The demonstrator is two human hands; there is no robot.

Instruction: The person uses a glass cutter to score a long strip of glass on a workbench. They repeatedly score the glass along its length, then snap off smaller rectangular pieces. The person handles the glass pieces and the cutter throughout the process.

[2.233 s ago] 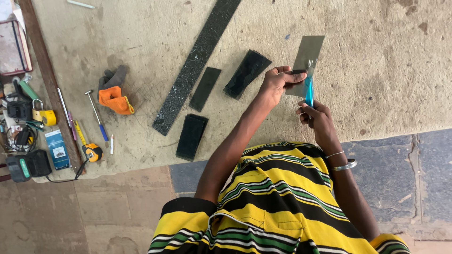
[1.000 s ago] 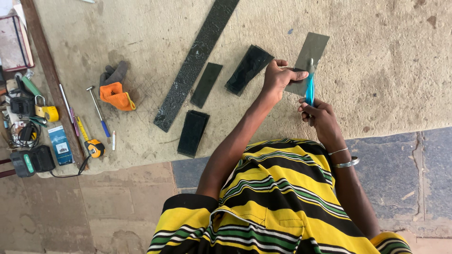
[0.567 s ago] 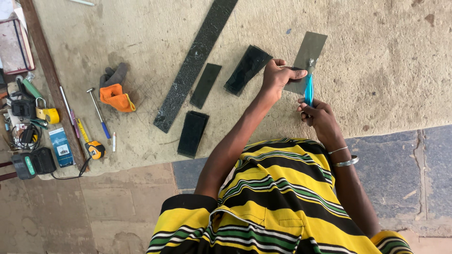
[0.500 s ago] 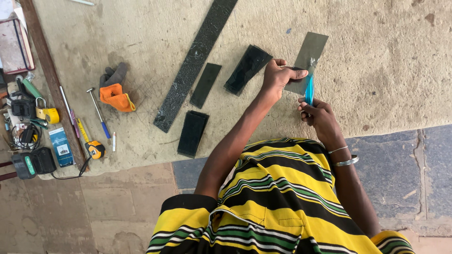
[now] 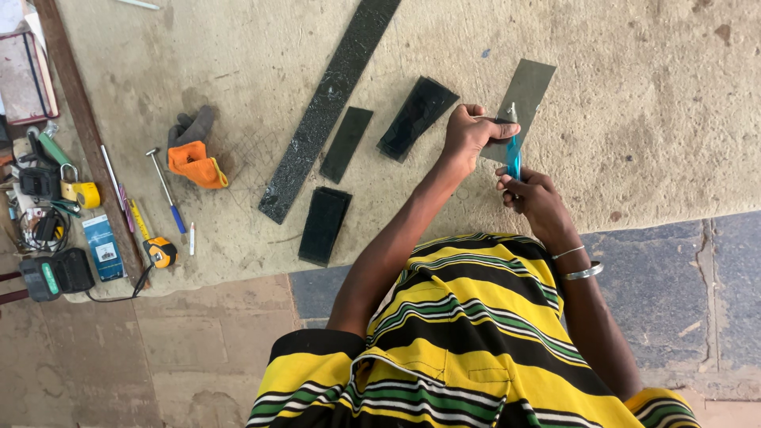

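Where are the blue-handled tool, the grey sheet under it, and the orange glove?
blue-handled tool [image 5: 514, 158], head view, on its blue handle.
grey sheet [image 5: 529, 89], head view, on its bare upper part.
orange glove [image 5: 196, 164], head view, on its orange palm.

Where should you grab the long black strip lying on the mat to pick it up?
Probably the long black strip is best gripped across its narrow width near the middle, from above. It lies flat and long, so an end hold would likely let it sag or tip.

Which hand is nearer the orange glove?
Left. The left hand is on the grey sheet, closer to the orange glove; the right hand, holding a blue tool, sits beyond it, farther away.
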